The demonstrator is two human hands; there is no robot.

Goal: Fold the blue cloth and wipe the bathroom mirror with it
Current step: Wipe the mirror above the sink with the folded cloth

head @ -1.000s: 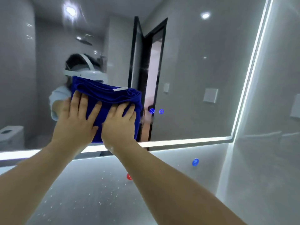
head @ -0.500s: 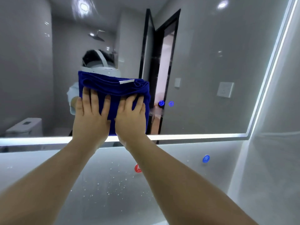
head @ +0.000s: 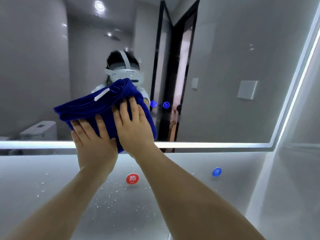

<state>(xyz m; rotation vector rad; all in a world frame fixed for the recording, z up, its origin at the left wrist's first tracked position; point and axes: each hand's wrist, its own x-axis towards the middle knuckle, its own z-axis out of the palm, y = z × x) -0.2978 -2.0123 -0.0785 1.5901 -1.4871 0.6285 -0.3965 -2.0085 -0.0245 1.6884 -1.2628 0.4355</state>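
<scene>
Folded cloth (head: 103, 108) flat against mirror (head: 225, 66), low centre, just above lit strip (head: 207, 145). Left hand (head: 94, 146) and right hand (head: 134, 129) press it, fingers straight, slightly apart. Wall (head: 52, 187) below droplet-speckled; red sticker (head: 132, 178), blue sticker (head: 216, 172). Toilet (head: 39, 130) and doorway (head: 180, 84) reflected.

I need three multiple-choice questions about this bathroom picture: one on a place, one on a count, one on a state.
1. Where is the red sticker?
A. above the mirror
B. below the mirror
C. beside the toilet

2. How many blue icons glow on the mirror?
A. one
B. two
C. four

3. How do the left hand and right hand meet the cloth?
A. both press flat on it
B. only one touches it
C. neither touches it

Answers:
1 B: it sits under the lit lower edge.
2 B: a pair glows right of the cloth.
3 A: both palms lie on the cloth.
</scene>
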